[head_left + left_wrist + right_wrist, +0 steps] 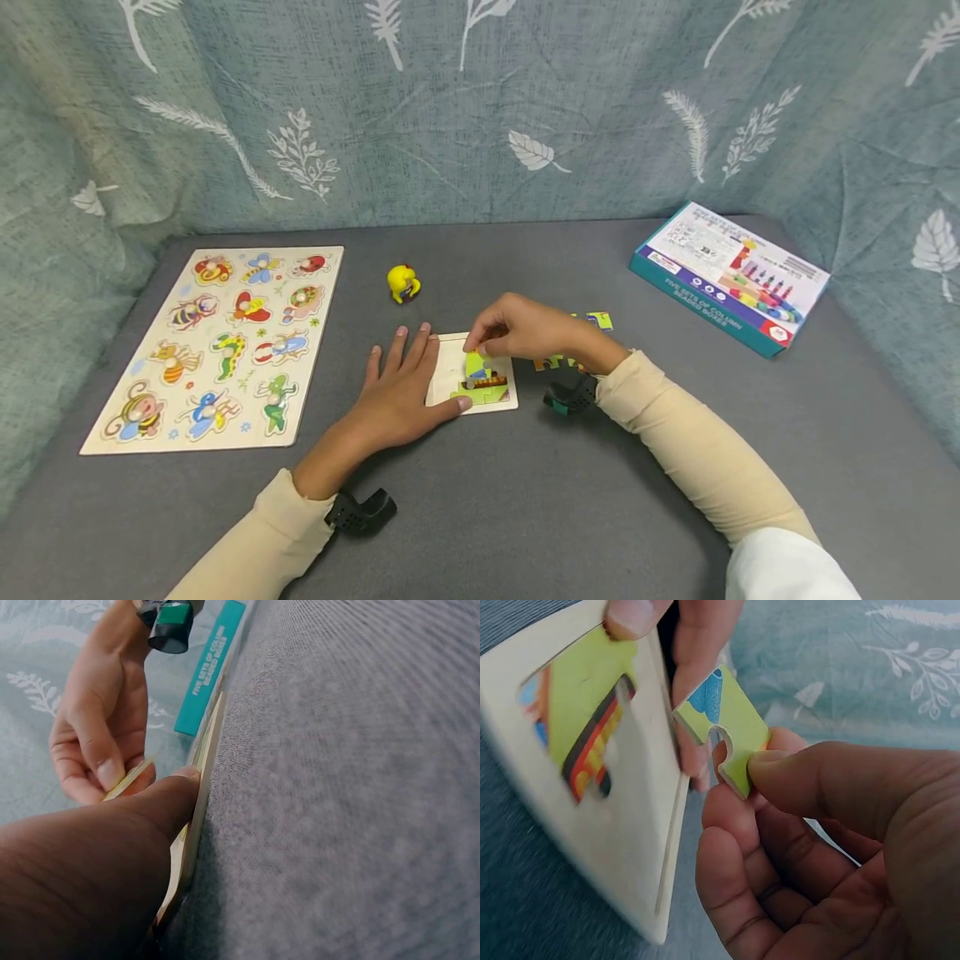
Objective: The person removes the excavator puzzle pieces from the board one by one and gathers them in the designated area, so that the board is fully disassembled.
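My right hand pinches a green jigsaw piece with a blue patch between thumb and fingers, over a small wooden puzzle tray. In the right wrist view the piece is raised off the tray and tilted. Fitted pieces with green, red and black printing lie in one corner of the tray. My left hand rests with spread, straight fingers along the tray's left side. Its thumb touches the near side of the tray by the fitted pieces.
Loose jigsaw pieces lie right of the tray, partly hidden behind my right hand. A small yellow toy figure stands behind it. At the left lies a large insect picture board; a beaded-boxes carton lies at the back right, before a leaf-patterned curtain.
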`<state>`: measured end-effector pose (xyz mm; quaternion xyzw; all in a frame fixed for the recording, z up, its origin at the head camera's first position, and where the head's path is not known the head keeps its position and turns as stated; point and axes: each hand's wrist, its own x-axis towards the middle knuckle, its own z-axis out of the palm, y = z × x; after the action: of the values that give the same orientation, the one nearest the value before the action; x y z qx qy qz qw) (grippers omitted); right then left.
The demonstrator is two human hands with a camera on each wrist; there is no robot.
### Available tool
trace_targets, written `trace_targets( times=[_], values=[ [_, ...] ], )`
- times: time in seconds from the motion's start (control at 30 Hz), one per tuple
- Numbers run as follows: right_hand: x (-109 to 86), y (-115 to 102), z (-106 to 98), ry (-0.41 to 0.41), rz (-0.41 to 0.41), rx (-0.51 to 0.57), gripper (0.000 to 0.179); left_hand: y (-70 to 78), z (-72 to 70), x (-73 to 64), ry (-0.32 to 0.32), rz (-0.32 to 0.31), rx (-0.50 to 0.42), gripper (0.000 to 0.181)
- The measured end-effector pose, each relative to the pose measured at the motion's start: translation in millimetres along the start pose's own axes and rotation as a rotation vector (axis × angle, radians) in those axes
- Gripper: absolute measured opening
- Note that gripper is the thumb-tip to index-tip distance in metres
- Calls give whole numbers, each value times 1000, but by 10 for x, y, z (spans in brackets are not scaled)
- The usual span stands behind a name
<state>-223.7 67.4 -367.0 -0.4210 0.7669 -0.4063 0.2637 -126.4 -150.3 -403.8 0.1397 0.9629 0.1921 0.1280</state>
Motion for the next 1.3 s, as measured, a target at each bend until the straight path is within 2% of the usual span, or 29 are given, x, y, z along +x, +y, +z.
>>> trace_targets(
  times=[0.4, 0.77, 1.0, 1.3],
  values=[
    [-218, 25, -53, 18, 58, 1, 15, -25, -8, 5, 17, 0, 18, 101],
    [-444, 82, -87, 44, 51, 16, 17, -19, 13, -5, 25, 5, 12, 101],
    [-555, 136, -122, 69, 106, 7, 17, -21, 12, -2, 26, 7, 15, 101],
    [-678, 215, -143, 21, 65, 0, 16, -9, 26, -10, 26, 15, 8, 100]
  ],
)
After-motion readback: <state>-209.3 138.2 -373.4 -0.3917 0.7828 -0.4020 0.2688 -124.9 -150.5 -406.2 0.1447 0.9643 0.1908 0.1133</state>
